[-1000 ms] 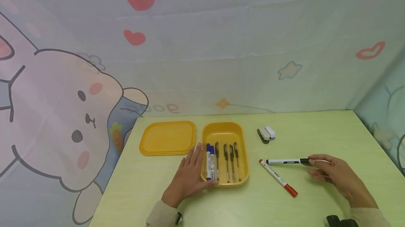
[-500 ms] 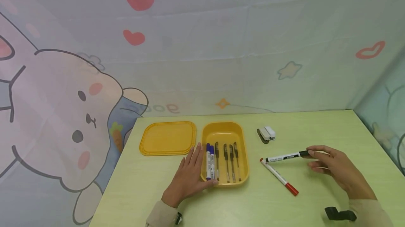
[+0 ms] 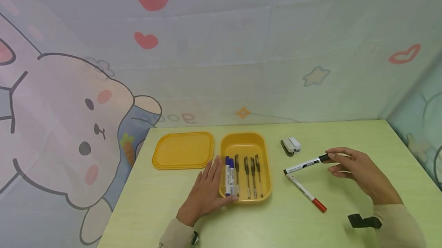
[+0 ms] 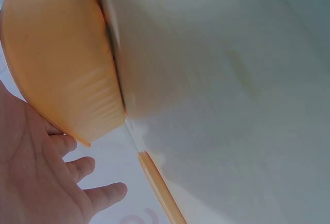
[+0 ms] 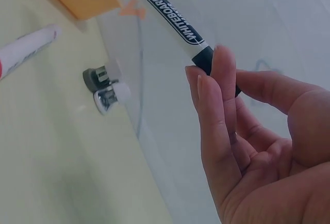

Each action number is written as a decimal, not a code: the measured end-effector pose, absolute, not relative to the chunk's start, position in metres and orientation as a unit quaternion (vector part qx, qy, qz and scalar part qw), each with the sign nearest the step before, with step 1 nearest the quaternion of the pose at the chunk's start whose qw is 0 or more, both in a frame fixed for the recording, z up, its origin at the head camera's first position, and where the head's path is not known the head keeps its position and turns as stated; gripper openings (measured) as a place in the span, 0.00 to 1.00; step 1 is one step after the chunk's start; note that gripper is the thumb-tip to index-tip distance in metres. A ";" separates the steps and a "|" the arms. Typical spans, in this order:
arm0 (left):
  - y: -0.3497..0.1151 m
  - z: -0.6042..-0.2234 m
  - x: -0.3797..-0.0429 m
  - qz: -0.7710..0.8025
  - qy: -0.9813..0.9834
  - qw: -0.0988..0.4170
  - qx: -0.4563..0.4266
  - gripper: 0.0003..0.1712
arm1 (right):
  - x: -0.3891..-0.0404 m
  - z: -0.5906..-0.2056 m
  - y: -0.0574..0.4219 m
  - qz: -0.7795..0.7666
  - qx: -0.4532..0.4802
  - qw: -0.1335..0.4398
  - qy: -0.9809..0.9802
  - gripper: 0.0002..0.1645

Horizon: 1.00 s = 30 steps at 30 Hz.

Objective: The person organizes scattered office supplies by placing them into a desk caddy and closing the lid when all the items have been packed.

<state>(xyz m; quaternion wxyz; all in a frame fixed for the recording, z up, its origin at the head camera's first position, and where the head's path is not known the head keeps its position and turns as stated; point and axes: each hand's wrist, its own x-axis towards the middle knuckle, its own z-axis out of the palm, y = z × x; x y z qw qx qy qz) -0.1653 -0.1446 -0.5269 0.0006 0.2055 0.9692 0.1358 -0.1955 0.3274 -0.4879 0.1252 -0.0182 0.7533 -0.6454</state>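
My right hand (image 3: 359, 173) pinches the black cap of a whiteboard marker (image 3: 304, 166) between thumb and fingertips. In the right wrist view the white barrel (image 5: 174, 18) points up and left, away from the fingers. Below its far end a red-capped marker (image 3: 305, 191) lies slantwise on the table. With fairly straight fingers, my left hand (image 3: 203, 198) rests against the left side of a yellow box (image 3: 243, 140), its thumb at the near rim. Two purple-capped markers (image 3: 231, 179) and several black-capped pens (image 3: 248, 179) lie in the box.
Left of the box lies a flat yellow lid (image 3: 184, 150). Two small staplers (image 3: 291, 146), one dark and one white, sit close together right of the box. A printed cloth (image 3: 214, 86) hangs behind the light green table (image 3: 362, 136).
My right hand has lifted the black marker off the table and carried it up and to the left, tilting it. The left hand keeps its place at the box.
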 end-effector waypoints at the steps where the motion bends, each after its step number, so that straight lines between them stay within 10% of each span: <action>1: -0.145 -0.526 -0.165 0.135 0.969 0.001 0.205 0.68 | -0.197 -0.486 0.326 -0.643 -0.023 0.126 0.755 0.19; 30: -0.144 -0.526 -0.166 0.121 0.971 -0.002 0.207 0.69 | -0.234 -0.442 0.248 -0.625 -0.095 0.162 0.758 0.26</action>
